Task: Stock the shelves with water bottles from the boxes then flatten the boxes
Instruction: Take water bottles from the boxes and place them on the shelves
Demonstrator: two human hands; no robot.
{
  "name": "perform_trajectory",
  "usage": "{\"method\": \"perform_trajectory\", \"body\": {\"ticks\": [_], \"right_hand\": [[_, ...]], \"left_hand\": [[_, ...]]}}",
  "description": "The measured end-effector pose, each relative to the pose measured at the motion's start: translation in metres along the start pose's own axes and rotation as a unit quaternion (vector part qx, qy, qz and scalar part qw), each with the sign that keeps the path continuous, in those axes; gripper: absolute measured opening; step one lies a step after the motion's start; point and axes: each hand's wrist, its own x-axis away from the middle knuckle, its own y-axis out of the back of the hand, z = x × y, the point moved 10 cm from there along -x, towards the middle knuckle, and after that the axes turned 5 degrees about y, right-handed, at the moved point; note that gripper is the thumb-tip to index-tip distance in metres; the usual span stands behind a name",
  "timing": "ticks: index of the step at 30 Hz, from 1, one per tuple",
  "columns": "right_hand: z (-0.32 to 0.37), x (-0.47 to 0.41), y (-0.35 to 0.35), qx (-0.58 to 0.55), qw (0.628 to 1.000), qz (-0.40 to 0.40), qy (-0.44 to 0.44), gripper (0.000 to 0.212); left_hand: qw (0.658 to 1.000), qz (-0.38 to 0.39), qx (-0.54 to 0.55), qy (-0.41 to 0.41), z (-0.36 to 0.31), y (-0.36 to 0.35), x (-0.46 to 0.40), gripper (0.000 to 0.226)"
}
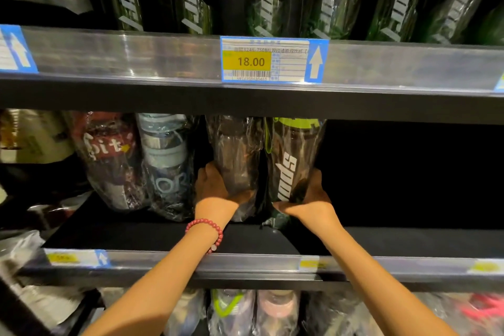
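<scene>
My left hand [215, 185] curls round the base of a dark wrapped bottle [236, 155], and my right hand [308, 196] grips the green-lidded bottle [293, 158] just beside it. Both stand upright, touching, on the middle shelf [169, 237], close under the upper shelf's edge [136, 95]. Dark open shelf lies to their right; wrapped bottles [163, 161] crowd the left.

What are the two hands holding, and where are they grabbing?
Each holds a wrapped bottle near its bottom. The left hand has its grip on the dark bottle; the right hand on the green-lidded bottle.
</scene>
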Motion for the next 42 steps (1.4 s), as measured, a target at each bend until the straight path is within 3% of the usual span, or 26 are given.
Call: {"method": "perform_trajectory", "body": {"ticks": [5, 14, 30, 38, 40, 42], "right_hand": [[0.009, -0.011, -0.002, 0.002, 0.999, -0.021, 0.026, 0.085], [0.002, -0.026, -0.01, -0.024, 0.999, 0.031, 0.017, 0.103], [0.005, -0.037, -0.032, -0.062, 0.994, 0.079, 0.052, 0.107], [0.011, -0.024, -0.023, -0.048, 0.997, 0.045, 0.044, 0.111], [0.014, -0.011, -0.01, -0.057, 0.998, 0.01, 0.031, 0.106], [0.02, 0.009, 0.006, -0.036, 0.998, -0.04, 0.032, 0.103]], "left_hand": [[0.999, -0.029, 0.017, -0.02, 0.0, 0.002, -0.009, 0.098], [0.997, -0.04, 0.05, -0.047, 0.006, 0.003, -0.014, 0.1], [0.996, -0.06, 0.054, -0.047, 0.012, 0.006, -0.011, 0.095], [0.998, -0.016, 0.045, -0.03, 0.009, 0.008, -0.008, 0.1], [0.997, -0.009, 0.07, -0.034, 0.008, 0.017, -0.003, 0.102], [0.993, -0.008, 0.105, -0.043, 0.01, 0.03, 0.013, 0.089]]}}
